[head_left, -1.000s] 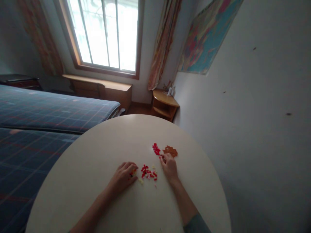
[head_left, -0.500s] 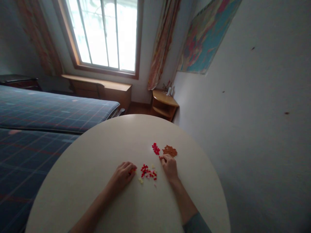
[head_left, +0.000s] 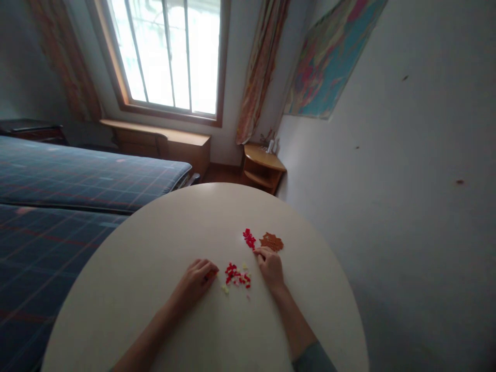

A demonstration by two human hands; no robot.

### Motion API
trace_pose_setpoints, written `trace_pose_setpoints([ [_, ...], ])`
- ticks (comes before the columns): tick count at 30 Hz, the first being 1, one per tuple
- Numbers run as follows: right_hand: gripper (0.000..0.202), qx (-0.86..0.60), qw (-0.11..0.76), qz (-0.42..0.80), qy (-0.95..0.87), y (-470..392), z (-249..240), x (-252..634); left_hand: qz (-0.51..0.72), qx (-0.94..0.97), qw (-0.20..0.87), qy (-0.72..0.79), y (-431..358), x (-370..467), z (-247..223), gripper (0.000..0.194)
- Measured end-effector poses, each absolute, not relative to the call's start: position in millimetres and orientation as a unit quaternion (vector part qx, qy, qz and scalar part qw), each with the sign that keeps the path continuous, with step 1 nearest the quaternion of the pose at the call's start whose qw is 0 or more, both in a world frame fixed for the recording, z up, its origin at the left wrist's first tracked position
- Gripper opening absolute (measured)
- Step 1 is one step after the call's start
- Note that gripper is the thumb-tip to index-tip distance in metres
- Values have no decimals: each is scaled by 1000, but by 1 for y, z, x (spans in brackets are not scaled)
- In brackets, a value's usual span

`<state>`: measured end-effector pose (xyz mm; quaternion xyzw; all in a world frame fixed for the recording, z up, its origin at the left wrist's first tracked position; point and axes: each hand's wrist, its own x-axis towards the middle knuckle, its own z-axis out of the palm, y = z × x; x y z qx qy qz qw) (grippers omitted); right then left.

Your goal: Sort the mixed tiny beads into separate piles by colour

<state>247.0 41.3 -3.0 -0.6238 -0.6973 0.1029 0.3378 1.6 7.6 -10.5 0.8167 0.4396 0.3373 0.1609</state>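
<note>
Two hands rest on the round white desk [head_left: 155, 248] with lots of tiny pieces between them. The left hand [head_left: 196, 281] lies curled beside the mixed pile [head_left: 237, 275] of red and pale yellow bits, its fingertips pinched on a small red bit. The right hand [head_left: 270, 266] is curled too, with its fingertips down by the edge of the brown pile [head_left: 271, 241]; I cannot tell if it has a bit in them. A small red pile [head_left: 249, 238] sits just left of the brown one. Since a second ago almost nothing has moved: both hands stay in the same spots, and the piles look the same. So the sorting by colour looks only part done, with a mixed pile left.
</note>
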Motion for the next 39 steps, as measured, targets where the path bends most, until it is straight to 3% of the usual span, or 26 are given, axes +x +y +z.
trace_pose_setpoints([
  [39, 29, -622, 341, 102, -697, 42, -5, 247, 330, 818, 168, 441, 7, 1, -12, 14],
])
